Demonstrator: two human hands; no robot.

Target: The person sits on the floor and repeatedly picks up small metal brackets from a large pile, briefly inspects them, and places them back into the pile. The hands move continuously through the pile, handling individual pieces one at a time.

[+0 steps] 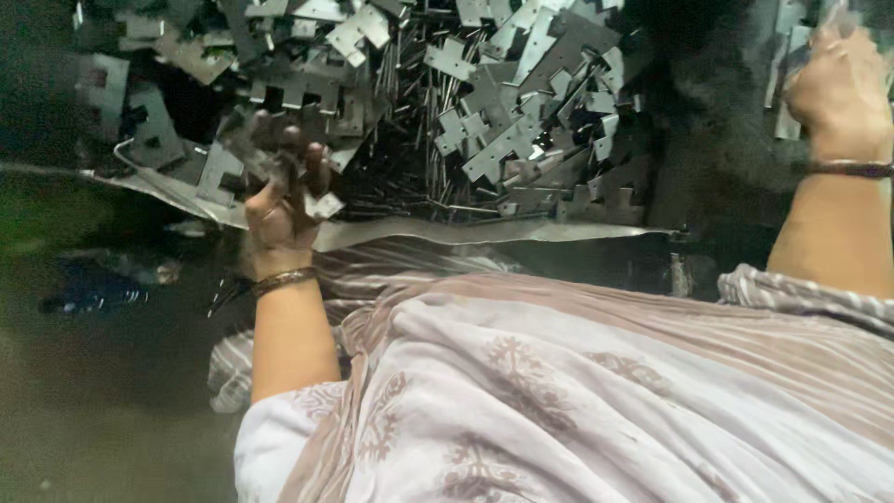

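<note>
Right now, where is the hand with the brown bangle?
In the head view, the left hand is left of centre, gripping metal plates at the near edge of the plate pile.

**Hands at a heap of stamped metal pieces**

Left hand (pixel 279 200) closes its fingers (pixel 312 168) on flat notched plates (pixel 270 140) above a metal tray (pixel 484 233) heaped with plates and thin pins (pixel 424 158). Right hand (pixel 838 88) grips plates at upper right, blurred. Patterned cloth (pixel 559 391) fills the foreground.

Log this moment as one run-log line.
left hand: grips notched metal plates | right hand: on plates at far right | pile of plates and thin rods between
</note>
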